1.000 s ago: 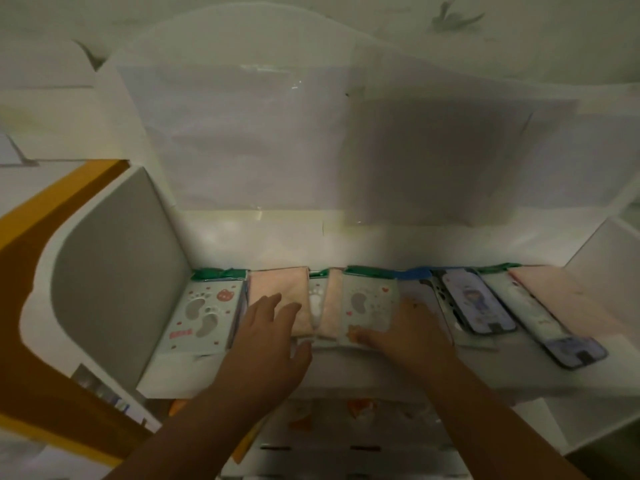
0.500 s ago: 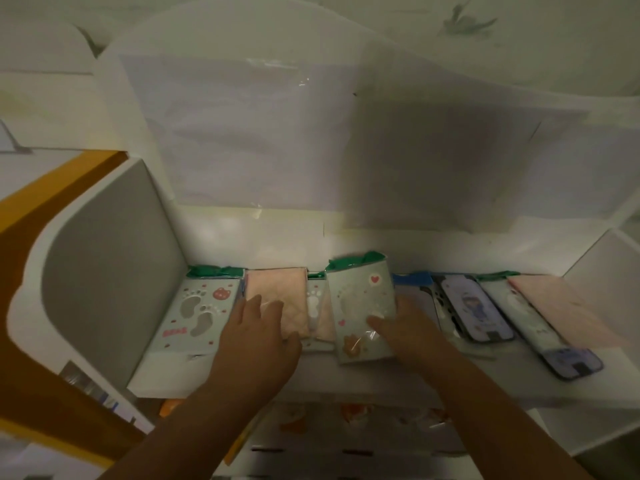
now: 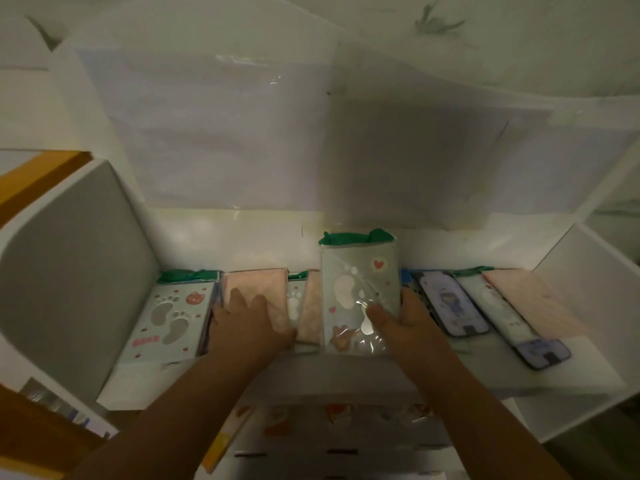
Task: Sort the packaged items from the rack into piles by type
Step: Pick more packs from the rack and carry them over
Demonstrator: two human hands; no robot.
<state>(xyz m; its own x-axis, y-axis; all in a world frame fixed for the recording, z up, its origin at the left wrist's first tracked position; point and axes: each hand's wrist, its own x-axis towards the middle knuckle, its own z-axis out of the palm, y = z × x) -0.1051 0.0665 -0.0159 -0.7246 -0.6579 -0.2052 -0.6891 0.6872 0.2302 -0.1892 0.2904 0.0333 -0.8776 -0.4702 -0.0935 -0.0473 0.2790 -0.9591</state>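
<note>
1. Right hand [image 3: 403, 323] pinches the green-topped footprint packet [image 3: 358, 292], now lifted upright off the shelf [image 3: 450, 372];
2. Left hand [image 3: 251, 323] stays flat, fingers spread, on the pink packet [image 3: 256, 289].

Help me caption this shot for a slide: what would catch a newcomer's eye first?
First, the footprint packet with a green top, raised at the shelf's middle and gripped by the right hand. Next, the left hand resting on a pink packet just to its left. Along the white shelf, more packets lie in a row, with a matching footprint pack at far left.
</note>
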